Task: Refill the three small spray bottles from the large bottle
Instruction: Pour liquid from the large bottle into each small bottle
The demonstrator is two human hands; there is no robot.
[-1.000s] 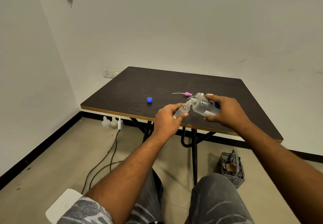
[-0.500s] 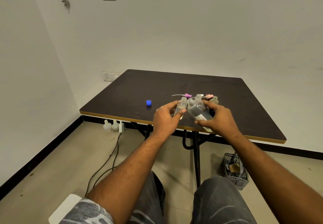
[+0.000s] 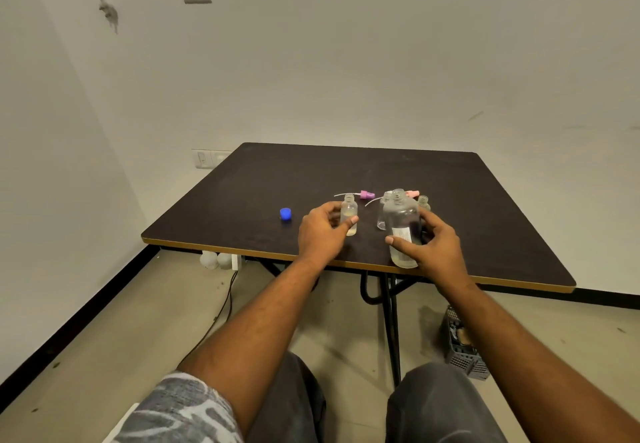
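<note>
The large clear bottle [image 3: 401,228] stands upright and uncapped near the front edge of the dark table [image 3: 467,235], and my right hand [image 3: 429,245] grips it low around the label. My left hand [image 3: 322,231] holds a small clear bottle [image 3: 348,214] upright on the table, open at the neck, with a little liquid inside. Two more small bottles stand behind the large one: one [image 3: 382,214] at its left, one [image 3: 423,202] at its right. A purple spray head [image 3: 366,195] and a pink spray head [image 3: 412,193] lie with their tubes behind the bottles.
A blue cap [image 3: 285,214] lies on the table left of my left hand. Under the table are black legs [image 3: 391,307], a cable [image 3: 221,304] to a white power strip [image 3: 221,260], and a grey crate [image 3: 462,345] on the floor at the right.
The large bottle went from tilted over the small bottle to upright on the table. My left hand moved the small bottle left and set it upright; the two hands have drawn apart.
</note>
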